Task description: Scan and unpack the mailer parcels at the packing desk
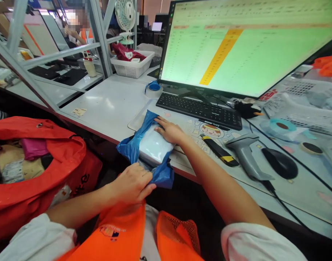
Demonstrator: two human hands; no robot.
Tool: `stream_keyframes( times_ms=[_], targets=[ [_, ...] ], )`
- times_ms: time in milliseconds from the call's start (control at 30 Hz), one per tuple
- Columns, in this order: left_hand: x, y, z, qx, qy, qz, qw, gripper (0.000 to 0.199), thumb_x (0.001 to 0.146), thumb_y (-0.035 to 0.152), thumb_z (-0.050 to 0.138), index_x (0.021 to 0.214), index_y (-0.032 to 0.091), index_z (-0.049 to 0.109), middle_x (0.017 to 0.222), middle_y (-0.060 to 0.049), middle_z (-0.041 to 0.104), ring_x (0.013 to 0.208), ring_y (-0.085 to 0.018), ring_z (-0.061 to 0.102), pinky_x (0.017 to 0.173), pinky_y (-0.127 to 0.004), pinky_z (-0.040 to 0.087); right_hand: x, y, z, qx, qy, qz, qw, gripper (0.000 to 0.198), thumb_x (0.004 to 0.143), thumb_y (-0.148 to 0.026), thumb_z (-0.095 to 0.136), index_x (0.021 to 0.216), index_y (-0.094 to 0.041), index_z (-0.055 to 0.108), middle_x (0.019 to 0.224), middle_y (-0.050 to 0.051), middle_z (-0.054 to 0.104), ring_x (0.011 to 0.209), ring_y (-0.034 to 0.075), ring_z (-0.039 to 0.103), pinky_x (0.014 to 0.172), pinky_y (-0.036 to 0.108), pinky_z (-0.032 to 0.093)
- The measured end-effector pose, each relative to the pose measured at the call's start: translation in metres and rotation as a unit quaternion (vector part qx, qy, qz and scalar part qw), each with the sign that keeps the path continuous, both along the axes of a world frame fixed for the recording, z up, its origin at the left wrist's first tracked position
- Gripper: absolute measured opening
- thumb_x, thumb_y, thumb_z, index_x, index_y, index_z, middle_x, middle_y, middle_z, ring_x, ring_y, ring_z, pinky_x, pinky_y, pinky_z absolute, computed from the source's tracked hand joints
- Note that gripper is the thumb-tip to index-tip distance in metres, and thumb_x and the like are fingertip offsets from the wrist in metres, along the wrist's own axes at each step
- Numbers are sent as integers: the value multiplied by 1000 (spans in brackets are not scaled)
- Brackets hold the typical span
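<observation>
A blue plastic mailer bag (144,132) lies opened at the table's front edge, partly overhanging it. Inside its torn opening shows a white package (153,146) with a shiny surface. My left hand (135,179) is closed on the near edge of the blue bag, fingers curled into the plastic. Flat across the far right side of the white package rests my right hand (169,130), its fingers stretched out and touching the package and the bag. The underside of the package is hidden by the bag.
Behind the bag stand a keyboard (198,108) and a large monitor (236,47). To the right lie a box cutter (219,150), a barcode scanner (247,156) and a mouse (280,163). A red sack (73,159) of parcels sits at the left. Tape rolls and baskets are farther back.
</observation>
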State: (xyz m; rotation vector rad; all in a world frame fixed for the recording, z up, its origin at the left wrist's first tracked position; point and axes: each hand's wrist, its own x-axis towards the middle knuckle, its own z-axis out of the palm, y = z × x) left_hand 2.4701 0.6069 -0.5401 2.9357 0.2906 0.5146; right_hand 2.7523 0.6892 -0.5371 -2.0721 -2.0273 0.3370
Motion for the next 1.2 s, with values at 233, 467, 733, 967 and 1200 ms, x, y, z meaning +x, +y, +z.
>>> stream_keyframes(
  times_ms=[233,467,733,967,1200],
  targets=[
    [-28,-1,-36,-21,-16,56,998,39,110,40,36,82,19,54,77,-3,64,71,-20,60,69,-36,38,7,0,-11,57,49,37,996,55,103,-45,45,154,-24,52,166,4,40,150,28,43,125,48,36],
    [-23,27,-73,-90,-2,217,972,41,110,44,35,93,17,61,83,-7,72,79,-23,70,70,-34,45,3,-5,-10,76,51,27,995,55,103,-45,44,153,-24,53,162,5,46,150,27,44,126,47,34],
    [6,-26,-31,17,58,44,997,32,107,38,45,110,16,68,87,-8,73,87,-24,70,75,-36,47,-16,-4,-3,65,43,-37,996,52,104,-40,41,151,-23,57,154,7,56,140,32,55,118,50,43],
    [38,-11,-77,-53,130,123,982,36,105,36,51,116,9,71,98,-17,75,90,-29,74,76,-39,50,-19,-3,-3,66,39,-28,997,50,104,-42,43,148,-25,60,152,4,58,138,32,57,117,49,44],
    [-19,60,-99,-291,-119,284,906,43,100,37,53,68,15,69,67,-4,69,66,-17,63,67,-27,43,-8,-9,-8,94,66,12,993,55,101,-42,47,151,-20,57,154,6,56,143,29,52,123,47,39]
  ],
)
